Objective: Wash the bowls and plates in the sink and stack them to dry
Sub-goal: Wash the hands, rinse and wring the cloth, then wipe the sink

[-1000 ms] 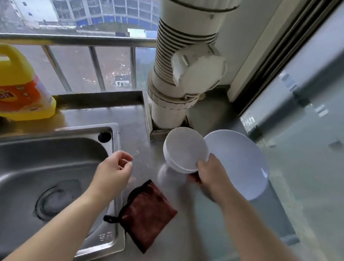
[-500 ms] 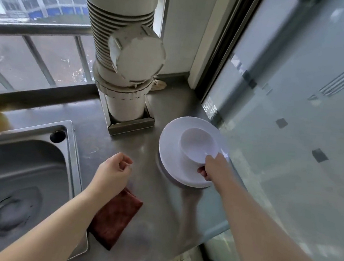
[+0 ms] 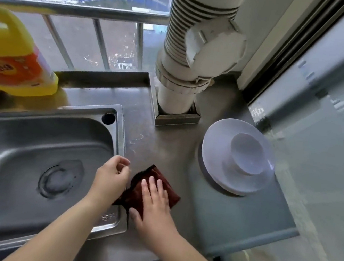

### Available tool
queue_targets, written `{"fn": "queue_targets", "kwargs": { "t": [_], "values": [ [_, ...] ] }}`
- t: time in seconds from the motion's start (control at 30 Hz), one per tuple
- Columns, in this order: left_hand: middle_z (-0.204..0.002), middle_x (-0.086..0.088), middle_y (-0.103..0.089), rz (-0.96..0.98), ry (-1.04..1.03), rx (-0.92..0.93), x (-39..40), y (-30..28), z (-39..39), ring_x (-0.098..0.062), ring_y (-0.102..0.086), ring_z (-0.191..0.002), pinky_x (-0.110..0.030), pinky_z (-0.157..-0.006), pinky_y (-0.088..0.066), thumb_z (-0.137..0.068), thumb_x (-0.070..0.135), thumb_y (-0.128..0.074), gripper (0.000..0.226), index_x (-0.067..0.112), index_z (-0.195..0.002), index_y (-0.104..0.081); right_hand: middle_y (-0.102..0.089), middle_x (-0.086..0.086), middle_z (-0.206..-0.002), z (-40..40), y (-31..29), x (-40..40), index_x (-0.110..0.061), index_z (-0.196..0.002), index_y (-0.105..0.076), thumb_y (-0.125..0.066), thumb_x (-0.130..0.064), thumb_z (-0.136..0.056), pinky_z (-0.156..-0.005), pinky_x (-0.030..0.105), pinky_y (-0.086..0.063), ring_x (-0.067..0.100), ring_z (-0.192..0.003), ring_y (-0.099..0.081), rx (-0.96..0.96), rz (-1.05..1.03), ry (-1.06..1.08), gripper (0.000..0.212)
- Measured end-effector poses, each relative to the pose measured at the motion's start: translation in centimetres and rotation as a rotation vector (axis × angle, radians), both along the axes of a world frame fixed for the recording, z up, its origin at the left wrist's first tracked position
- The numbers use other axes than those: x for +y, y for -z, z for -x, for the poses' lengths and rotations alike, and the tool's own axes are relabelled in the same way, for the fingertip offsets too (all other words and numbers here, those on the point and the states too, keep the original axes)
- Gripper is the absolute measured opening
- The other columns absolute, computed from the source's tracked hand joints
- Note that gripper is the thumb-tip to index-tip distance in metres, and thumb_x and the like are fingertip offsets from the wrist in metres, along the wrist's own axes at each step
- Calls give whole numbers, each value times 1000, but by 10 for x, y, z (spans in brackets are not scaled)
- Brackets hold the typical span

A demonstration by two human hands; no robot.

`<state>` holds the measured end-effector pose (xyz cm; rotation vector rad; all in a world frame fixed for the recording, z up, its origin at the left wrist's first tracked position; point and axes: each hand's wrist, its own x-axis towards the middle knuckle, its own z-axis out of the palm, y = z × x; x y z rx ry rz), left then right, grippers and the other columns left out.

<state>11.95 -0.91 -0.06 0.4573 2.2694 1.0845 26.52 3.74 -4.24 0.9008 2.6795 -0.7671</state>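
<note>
Head view looks down on a steel counter [image 3: 160, 150] with a sink [image 3: 35, 157] set into its left part. Right hand [image 3: 154, 203] lies flat on a dark red cloth [image 3: 172, 194], fingers straight and slightly spread, pressing it onto the counter just beside the sink's right rim. Left hand [image 3: 111, 179] hovers over that rim, touching nothing that can be made out, its fingers loosely curled with thumb and forefinger close together; its wrist covers the cloth's left edge.

Well to the right, near the frosted glass panel [image 3: 315, 146], a white plate [image 3: 213, 156] rests on the counter. A white bowl [image 3: 246, 155] sits upside down on the middle of the plate, its base facing up. Both stand apart from the hands.

Behind the plate a thick white drain pipe [image 3: 184, 73] rises from a square metal collar at the back of the counter. At far left a yellow detergent jug [image 3: 10, 56] with an orange label stands behind the sink, against a metal window railing [image 3: 77, 10]. The sink basin shows only its round drain [image 3: 58, 179] and an overflow hole near the back right corner
</note>
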Motion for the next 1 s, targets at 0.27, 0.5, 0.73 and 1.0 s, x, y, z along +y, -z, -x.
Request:
{"fn": "queue_targets", "kwargs": {
  "t": [0.27,0.5,0.73,1.0],
  "values": [
    [-76,-6,-65,-35,-31,-42,-32,6,31,-25,-60,-71,-33,-68,-47,-90,4,-54,22,23,-80,-59,28,-2,-155,48,23,61,-29,-150,17,-19,-54,-96,-112,37,21,20,-145,20,-122,-196,199,69],
    [-80,-9,-66,-32,-38,-60,-48,11,62,-29,-61,-74,-36,-72,-49,-90,6,-54,22,25,-80,-58,27,1,-157,107,13,87,-28,-150,18,-20,-47,-100,-114,39,16,20,-144,24,-205,-124,300,65],
    [-78,-11,-65,-47,-24,-116,-67,13,80,-29,-61,-73,-40,-73,-51,-89,3,-55,24,24,-79,-58,26,-1,-157,132,1,15,-18,-149,19,-28,-36,-102,-113,32,18,13,-144,24,-61,60,259,69],
    [-78,-8,-65,-81,-115,-188,-77,14,93,-24,-60,-72,-29,-68,-46,-90,1,-56,19,19,-83,-61,26,5,-157,210,0,42,-10,-149,17,-24,-32,-103,-114,33,16,16,-144,23,-40,140,378,66]
  ]
}}
